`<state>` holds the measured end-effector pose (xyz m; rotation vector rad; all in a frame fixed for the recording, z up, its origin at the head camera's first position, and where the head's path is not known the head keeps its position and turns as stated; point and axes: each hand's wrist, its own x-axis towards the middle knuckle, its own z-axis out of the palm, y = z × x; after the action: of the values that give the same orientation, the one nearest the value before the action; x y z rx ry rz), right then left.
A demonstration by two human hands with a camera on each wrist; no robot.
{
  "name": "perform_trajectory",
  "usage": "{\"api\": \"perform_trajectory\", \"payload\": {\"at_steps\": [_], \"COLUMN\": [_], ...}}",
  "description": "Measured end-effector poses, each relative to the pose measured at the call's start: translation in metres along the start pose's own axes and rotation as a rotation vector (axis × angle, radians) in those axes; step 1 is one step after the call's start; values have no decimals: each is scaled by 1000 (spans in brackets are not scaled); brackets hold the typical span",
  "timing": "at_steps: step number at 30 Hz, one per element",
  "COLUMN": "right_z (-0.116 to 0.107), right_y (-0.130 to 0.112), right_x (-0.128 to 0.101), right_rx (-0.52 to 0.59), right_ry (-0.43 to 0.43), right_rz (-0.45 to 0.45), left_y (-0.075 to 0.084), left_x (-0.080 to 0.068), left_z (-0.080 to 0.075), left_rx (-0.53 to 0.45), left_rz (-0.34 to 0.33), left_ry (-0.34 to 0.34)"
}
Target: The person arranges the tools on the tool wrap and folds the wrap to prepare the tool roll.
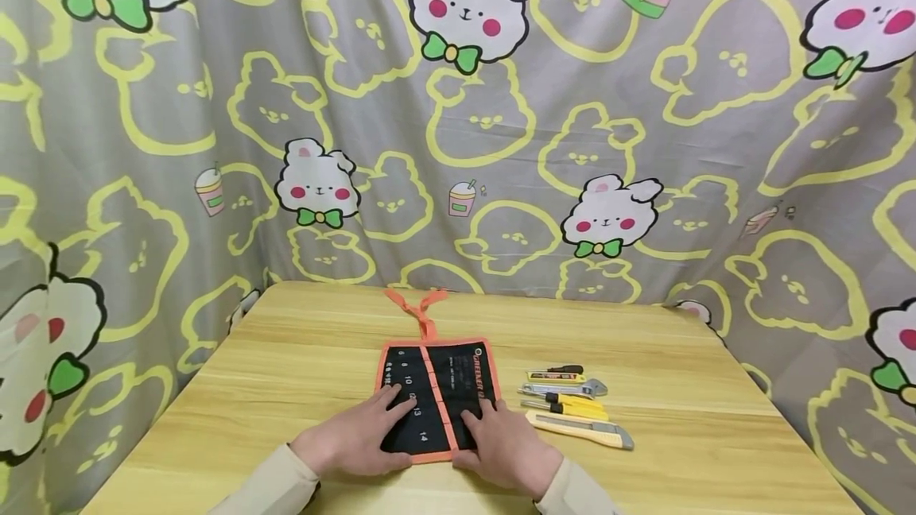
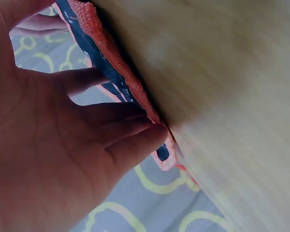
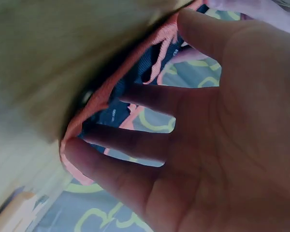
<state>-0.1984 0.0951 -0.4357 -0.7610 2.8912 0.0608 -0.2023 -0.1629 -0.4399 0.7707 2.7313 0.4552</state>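
Pouch (image 1: pixel 436 396), one black tool roll edged in orange, lies flat on the wooden table (image 1: pixel 286 388). Left hand (image 1: pixel 358 439) and right hand (image 1: pixel 504 447) press it with straight, spread fingers. Four tools (image 1: pixel 572 408) lie just beside.

Black tool roll (image 1: pixel 436 396) w/ orange trim, yellow knives (image 1: pixel 572 412), grey curtain (image 1: pixel 501 125) w/ yellow bear outlines.

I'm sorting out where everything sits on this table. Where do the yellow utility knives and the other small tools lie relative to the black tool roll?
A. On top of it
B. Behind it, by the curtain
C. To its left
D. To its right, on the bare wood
D: the small tools lie in a cluster on the table, right of the tool roll and apart from it.
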Motion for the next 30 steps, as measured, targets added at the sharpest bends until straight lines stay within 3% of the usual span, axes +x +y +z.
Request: {"api": "perform_trajectory", "payload": {"at_steps": [6, 21, 30], "right_z": [-1, -2, -14], "right_y": [8, 7, 25], "right_x": [1, 1, -6], "right_rx": [82, 62, 94], "right_ry": [11, -66, 41], "right_rz": [-8, 34, -3], "left_y": [2, 7, 7], "left_x": [-1, 2, -1], "left_z": [-1, 5, 3], "left_rx": [36, 82, 60], "left_rz": [8, 66, 56], "left_ry": [13, 28, 30]}}
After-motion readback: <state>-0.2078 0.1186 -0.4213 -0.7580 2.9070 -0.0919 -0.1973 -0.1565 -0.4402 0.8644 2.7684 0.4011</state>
